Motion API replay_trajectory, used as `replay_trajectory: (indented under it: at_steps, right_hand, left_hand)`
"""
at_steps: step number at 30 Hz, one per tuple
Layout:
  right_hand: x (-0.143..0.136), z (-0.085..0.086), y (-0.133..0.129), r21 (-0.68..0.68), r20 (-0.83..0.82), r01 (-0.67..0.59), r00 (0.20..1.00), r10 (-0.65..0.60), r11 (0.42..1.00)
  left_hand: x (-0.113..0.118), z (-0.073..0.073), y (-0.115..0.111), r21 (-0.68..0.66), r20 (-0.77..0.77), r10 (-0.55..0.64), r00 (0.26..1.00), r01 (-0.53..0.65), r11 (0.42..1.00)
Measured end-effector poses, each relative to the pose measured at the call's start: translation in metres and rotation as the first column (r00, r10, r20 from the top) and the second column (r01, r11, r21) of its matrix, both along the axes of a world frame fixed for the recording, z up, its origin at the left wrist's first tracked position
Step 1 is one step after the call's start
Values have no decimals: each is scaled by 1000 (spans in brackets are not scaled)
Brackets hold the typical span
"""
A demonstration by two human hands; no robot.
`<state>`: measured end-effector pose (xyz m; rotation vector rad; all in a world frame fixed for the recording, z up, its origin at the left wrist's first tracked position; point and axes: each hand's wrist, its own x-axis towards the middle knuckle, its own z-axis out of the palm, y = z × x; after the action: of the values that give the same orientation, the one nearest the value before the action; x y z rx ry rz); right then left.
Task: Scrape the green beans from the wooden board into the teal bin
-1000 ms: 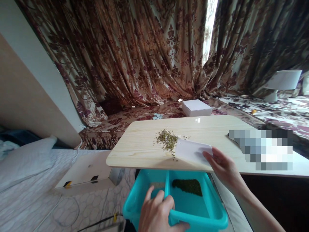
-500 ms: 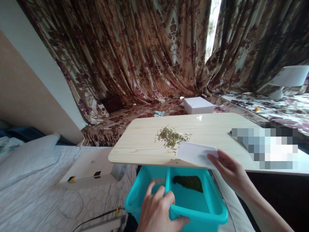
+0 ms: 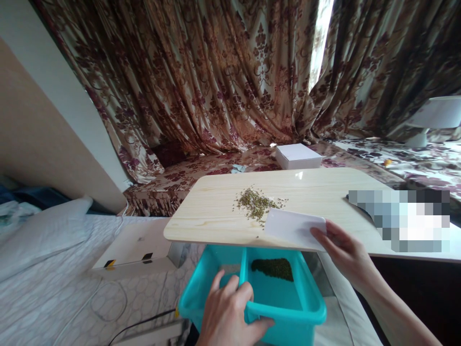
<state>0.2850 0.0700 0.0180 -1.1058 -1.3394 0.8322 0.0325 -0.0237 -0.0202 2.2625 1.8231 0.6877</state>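
My right hand (image 3: 340, 250) pinches the right end of a flat white plastic sheet (image 3: 291, 228), tilted over the near edge of the light wood table (image 3: 201, 206). Just beyond the sheet's left end lies a loose pile of small greenish-brown grains (image 3: 254, 204), with a few strays around it. Below the table edge, my left hand (image 3: 228, 310) grips the near rim and divider of a turquoise two-compartment bin (image 3: 281, 312). Dark green grains (image 3: 273, 269) lie in its right compartment. Pale grains (image 3: 230, 269) show in the left compartment, partly hidden by my fingers.
A white box (image 3: 298, 156) stands behind the table on the patterned ledge. A blurred-out object (image 3: 406, 221) lies at the table's right. Left of the bin, a white flat case (image 3: 133, 245) and cables rest on the bed. A white lamp (image 3: 441, 113) is far right.
The turquoise bin has shifted slightly left with my left hand on it. The white sheet's left end sits slightly higher, with my right hand still holding it.
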Motion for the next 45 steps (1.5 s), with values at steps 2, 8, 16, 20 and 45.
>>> replay_trajectory:
  at_steps: [2,8,16,20,45]
  right_hand:
    - [0,0,5,16,5,41,999,-41,999]
    - [-3,-4,18,8,36,47,998,-47,999]
    - [-15,-8,22,9,50,-19,999,18,1000]
    - [-17,-4,18,-10,61,-64,996,65,998]
    - [-9,-6,25,51,92,3,996,-8,999]
  left_hand:
    - [-1,-3,2,-7,-1,-44,999,44,999]
    - [1,-8,3,15,-22,-64,998,64,998]
    - [-8,-1,0,31,-29,-15,999,16,999]
    - [-16,-3,1,15,-42,-13,999,14,1000]
    - [32,13,5,-109,-51,-121,991,115,987]
